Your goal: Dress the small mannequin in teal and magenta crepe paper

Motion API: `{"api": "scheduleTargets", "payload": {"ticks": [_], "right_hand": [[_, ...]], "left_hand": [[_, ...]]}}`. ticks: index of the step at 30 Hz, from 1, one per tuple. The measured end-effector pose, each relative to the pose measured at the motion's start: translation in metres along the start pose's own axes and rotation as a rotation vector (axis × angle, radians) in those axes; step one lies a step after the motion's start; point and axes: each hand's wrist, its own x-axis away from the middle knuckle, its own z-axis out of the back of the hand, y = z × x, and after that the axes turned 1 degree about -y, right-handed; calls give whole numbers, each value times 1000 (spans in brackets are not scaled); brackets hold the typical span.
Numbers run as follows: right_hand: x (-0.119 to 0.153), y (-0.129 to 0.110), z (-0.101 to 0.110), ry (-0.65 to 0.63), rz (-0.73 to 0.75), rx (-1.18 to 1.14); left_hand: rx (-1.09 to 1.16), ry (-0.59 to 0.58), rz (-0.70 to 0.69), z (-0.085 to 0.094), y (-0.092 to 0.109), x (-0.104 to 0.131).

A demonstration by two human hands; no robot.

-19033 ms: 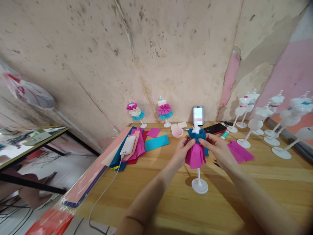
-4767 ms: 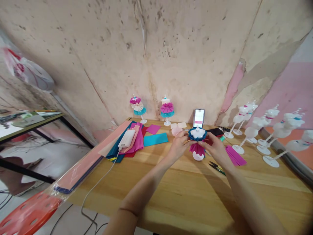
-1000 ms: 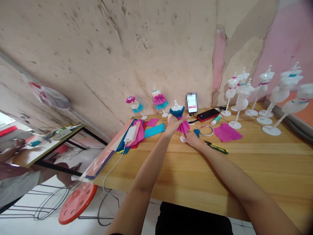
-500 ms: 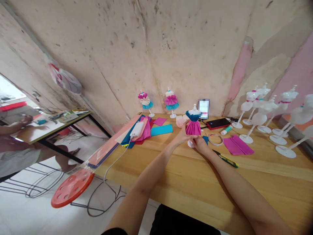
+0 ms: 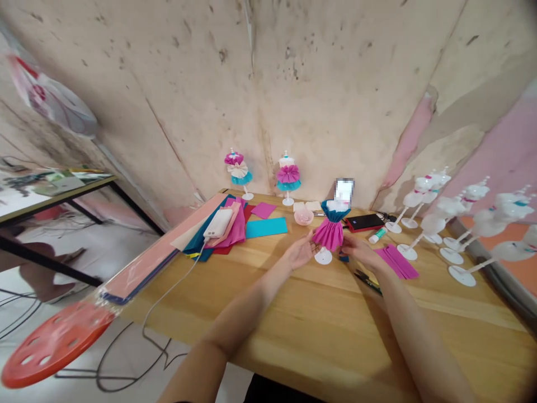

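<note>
Small white mannequin (image 5: 332, 232) standing upright on its round base near the middle of the wooden table (image 5: 293, 330), dressed in a magenta pleated skirt with a teal band at the waist. Left hand (image 5: 301, 252) at 9 o'clock of the mannequin, palm up, fingers spread and loose, fingertips just beside the skirt hem; grip open, holding nothing. Right hand (image 5: 361, 253) at 3 o'clock of the mannequin, close to the skirt; whether its grip is closed on anything cannot be told, fingers blurred.

At 12 o'clock, just behind the mannequin, a phone (image 5: 344, 191) propped against the wall. At 1 o'clock, a dark power bank (image 5: 363, 223) and a glue stick (image 5: 377, 235). At 3 o'clock, beyond the right hand, magenta paper strips (image 5: 398, 263), then a row of bare white mannequins (image 5: 436, 215). At 10 o'clock, a small pink bowl (image 5: 304, 218), a teal sheet (image 5: 265, 228), and a pile of coloured paper with a white power bank (image 5: 218, 223) on top. At 11 o'clock, against the wall, two dressed mannequins (image 5: 287, 176). At 8 o'clock, off the table edge, a red stool (image 5: 54, 344).
</note>
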Motion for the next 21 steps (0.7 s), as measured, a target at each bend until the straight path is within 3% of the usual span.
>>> {"api": "scheduleTargets", "payload": {"ticks": [6, 11, 21], "right_hand": [[3, -2, 2, -122, -101, -462], [-1, 8, -4, -101, -88, -781], [-4, 20, 15, -37, -58, -1026]], "left_hand": [[109, 49, -1, 0, -4, -5], [89, 67, -34, 2, -3, -3], [0, 171, -198, 6, 9, -3]]}}
